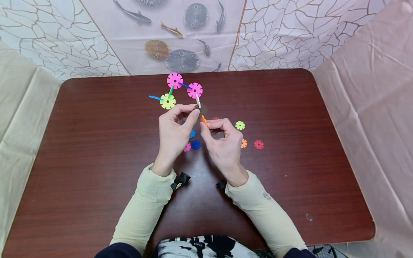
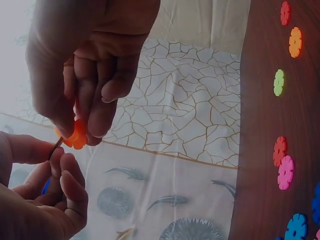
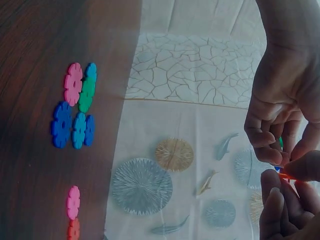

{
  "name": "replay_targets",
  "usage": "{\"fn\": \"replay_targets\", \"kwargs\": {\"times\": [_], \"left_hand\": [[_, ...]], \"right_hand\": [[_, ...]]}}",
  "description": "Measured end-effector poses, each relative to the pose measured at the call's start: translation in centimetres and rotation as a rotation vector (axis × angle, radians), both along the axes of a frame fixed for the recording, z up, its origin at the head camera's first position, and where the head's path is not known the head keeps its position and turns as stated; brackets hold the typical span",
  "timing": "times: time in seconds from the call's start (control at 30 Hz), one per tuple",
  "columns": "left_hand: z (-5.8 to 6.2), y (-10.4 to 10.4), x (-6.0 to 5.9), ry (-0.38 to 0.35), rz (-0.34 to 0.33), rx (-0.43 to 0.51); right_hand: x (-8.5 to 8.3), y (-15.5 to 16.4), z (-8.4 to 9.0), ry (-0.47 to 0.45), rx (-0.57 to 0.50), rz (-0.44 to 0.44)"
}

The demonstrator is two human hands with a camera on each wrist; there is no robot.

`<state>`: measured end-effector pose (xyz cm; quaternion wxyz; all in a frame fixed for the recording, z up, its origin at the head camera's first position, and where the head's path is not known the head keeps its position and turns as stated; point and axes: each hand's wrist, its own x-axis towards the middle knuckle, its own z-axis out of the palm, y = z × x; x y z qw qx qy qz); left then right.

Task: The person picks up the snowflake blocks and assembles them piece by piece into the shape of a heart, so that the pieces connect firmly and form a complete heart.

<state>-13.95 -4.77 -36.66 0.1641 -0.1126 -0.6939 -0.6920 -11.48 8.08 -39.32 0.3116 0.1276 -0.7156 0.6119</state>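
Observation:
My left hand (image 1: 174, 130) pinches a brown notched disc (image 1: 203, 109) between thumb and fingers. From its far side a white disc (image 1: 198, 101), seen edge-on, joins it to a raised chain of notched discs. That chain includes two pink discs (image 1: 175, 81), a yellow-green one (image 1: 167, 101), a green one (image 1: 171, 91) and blue ones (image 1: 155, 97). An orange disc (image 1: 203, 119) is pinched by my right hand (image 1: 226, 147), its edge right at the brown disc. In the left wrist view the orange disc (image 2: 79, 136) overlaps the brown disc's edge (image 2: 56, 146).
Loose discs lie on the dark wooden table (image 1: 96, 161): yellow-green (image 1: 240, 125), orange (image 1: 244, 143) and red (image 1: 259, 144) at right. Blue (image 1: 195, 144) and pink (image 1: 187, 147) ones lie below the hands. A patterned cloth (image 1: 213, 43) hangs behind the table.

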Motion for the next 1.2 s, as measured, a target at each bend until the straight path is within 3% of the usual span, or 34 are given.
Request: {"fn": "replay_targets", "kwargs": {"times": [0.37,0.67,0.87,1.0,1.2], "left_hand": [[0.0,0.1,-0.2,0.015,0.023,0.03],[-0.3,0.3,0.0,-0.039,0.009,0.124],[-0.1,0.1,-0.1,-0.029,-0.005,0.109],[0.0,-0.3,-0.3,-0.058,-0.015,0.074],[0.0,-0.5,-0.4,-0.075,-0.059,0.063]], "right_hand": [[-0.2,-0.3,0.1,0.11,0.135,-0.051],[-0.4,-0.5,0.2,0.146,0.115,-0.055],[-0.8,-0.3,0.4,0.163,0.084,-0.049],[-1.0,0.2,0.4,0.113,0.062,0.014],[-0.8,1.1,0.1,-0.162,-0.07,0.231]]}}
